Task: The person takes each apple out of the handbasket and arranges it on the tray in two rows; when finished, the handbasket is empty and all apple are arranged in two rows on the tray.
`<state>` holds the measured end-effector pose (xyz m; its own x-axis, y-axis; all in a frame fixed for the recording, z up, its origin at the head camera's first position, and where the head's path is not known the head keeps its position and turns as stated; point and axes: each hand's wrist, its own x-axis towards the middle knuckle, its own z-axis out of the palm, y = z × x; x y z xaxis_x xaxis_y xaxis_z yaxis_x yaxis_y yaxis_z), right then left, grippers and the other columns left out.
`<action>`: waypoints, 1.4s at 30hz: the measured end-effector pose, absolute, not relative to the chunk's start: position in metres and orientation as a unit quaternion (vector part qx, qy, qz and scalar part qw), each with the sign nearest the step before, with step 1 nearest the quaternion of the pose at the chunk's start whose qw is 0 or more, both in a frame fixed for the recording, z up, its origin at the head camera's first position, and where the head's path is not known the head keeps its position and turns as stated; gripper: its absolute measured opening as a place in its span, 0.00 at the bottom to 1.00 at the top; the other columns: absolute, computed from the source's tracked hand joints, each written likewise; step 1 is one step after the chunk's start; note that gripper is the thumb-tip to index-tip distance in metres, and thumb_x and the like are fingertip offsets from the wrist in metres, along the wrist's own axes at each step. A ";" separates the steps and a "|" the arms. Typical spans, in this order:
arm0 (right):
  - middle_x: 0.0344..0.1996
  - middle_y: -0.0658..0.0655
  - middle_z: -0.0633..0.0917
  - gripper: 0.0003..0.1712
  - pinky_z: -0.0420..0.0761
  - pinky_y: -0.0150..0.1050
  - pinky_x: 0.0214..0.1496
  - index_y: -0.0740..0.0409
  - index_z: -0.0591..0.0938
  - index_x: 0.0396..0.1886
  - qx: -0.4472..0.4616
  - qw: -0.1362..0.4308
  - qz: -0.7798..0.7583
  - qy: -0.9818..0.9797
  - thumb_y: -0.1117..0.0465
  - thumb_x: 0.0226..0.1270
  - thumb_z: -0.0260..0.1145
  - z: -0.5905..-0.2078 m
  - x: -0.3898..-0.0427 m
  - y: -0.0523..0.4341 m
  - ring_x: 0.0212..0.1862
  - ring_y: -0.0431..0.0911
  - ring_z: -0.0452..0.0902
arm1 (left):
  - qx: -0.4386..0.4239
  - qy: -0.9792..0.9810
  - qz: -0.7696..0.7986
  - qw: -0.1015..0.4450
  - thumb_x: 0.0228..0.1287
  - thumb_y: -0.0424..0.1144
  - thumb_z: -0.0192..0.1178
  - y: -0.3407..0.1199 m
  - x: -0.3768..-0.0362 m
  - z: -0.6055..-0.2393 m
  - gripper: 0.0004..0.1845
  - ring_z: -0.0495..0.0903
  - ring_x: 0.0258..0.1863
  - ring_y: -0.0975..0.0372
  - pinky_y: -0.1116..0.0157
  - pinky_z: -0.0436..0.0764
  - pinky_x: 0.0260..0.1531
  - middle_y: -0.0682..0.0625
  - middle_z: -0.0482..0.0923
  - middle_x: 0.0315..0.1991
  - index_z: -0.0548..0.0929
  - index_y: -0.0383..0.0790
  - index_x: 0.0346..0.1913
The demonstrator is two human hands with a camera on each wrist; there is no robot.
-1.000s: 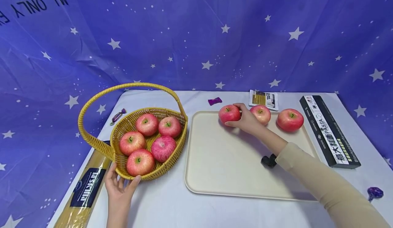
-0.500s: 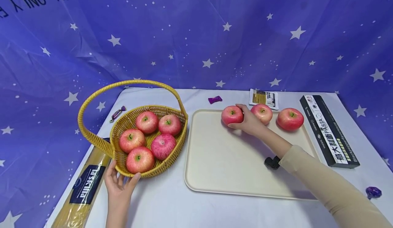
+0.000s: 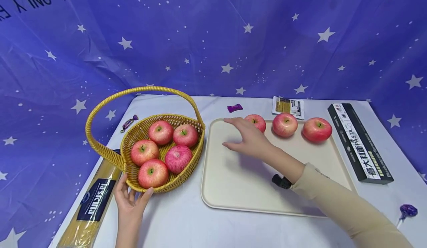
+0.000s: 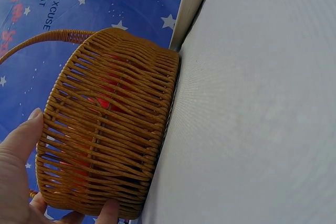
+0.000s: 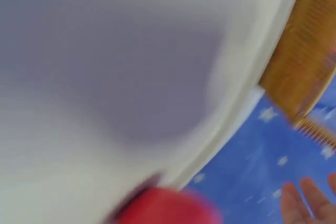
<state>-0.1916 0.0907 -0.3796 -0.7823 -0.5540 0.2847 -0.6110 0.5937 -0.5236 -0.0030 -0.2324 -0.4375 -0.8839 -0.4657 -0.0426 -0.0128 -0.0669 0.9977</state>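
My left hand (image 3: 130,207) holds the near rim of a yellow wicker basket (image 3: 185,177), which has several red apples (image 3: 153,173) inside. The left wrist view shows the thumb at the basket's upper edge and fingers against its woven side. Over the left part of a cream tray (image 3: 227,188), my right hand (image 3: 250,138) has its fingers spread and holds nothing. Just behind it, partly hidden, sits a red apple (image 3: 257,122). To the right along the tray's far side are a second apple (image 3: 285,125) and a third apple (image 3: 317,130). The right wrist view is blurred.
A black pasta box (image 3: 360,144) lies right of the tray, and a spaghetti pack (image 3: 91,203) lies left of the basket. A sachet (image 3: 288,107) and purple candy (image 3: 235,108) are behind the tray. Another candy (image 3: 129,123) and a lollipop (image 3: 407,211) lie at the sides.
My right hand has let go of the left apple on the tray and moved left and slightly nearer, its fingers spreading. That apple had shifted slightly right beforehand. My left hand stays on the basket.
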 end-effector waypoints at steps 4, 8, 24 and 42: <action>0.61 0.51 0.75 0.40 0.67 0.45 0.66 0.49 0.71 0.67 0.370 -0.004 0.304 -0.878 0.44 0.57 0.72 -0.370 -0.180 0.057 0.64 0.47 0.66 | 0.182 -0.664 -0.707 0.160 0.61 0.23 0.61 -0.232 -0.003 -0.437 0.46 0.50 0.70 0.52 0.74 0.68 0.59 0.46 0.45 0.73 0.47 0.53 0.74; 0.60 0.51 0.76 0.38 0.68 0.42 0.66 0.52 0.73 0.66 0.418 -0.041 0.290 -0.860 0.44 0.58 0.71 -0.365 -0.176 0.025 0.62 0.46 0.68 | 0.181 -0.664 -0.707 0.160 0.61 0.22 0.61 -0.233 -0.004 -0.437 0.46 0.51 0.70 0.52 0.74 0.68 0.59 0.47 0.45 0.73 0.48 0.53 0.74; 0.58 0.48 0.77 0.40 0.76 0.39 0.55 0.48 0.74 0.63 0.445 -0.111 0.131 -0.879 0.36 0.53 0.70 -0.370 -0.170 -0.055 0.54 0.43 0.75 | 0.186 -0.669 -0.702 0.158 0.61 0.23 0.62 -0.233 -0.004 -0.438 0.46 0.51 0.70 0.53 0.72 0.66 0.61 0.48 0.46 0.72 0.47 0.52 0.73; 0.58 0.46 0.76 0.40 0.76 0.33 0.54 0.49 0.75 0.63 0.407 -0.081 0.314 -0.854 0.44 0.49 0.75 -0.339 -0.173 -0.029 0.54 0.37 0.71 | 0.187 -0.668 -0.703 0.156 0.61 0.23 0.62 -0.233 -0.003 -0.438 0.46 0.49 0.71 0.53 0.71 0.66 0.62 0.47 0.45 0.73 0.47 0.53 0.73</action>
<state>-0.1732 -0.0291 -0.3393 -0.6554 -0.7460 0.1177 -0.6449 0.4718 -0.6012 -0.0034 -0.2325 -0.4376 -0.8813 -0.4694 -0.0545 -0.0307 -0.0583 0.9978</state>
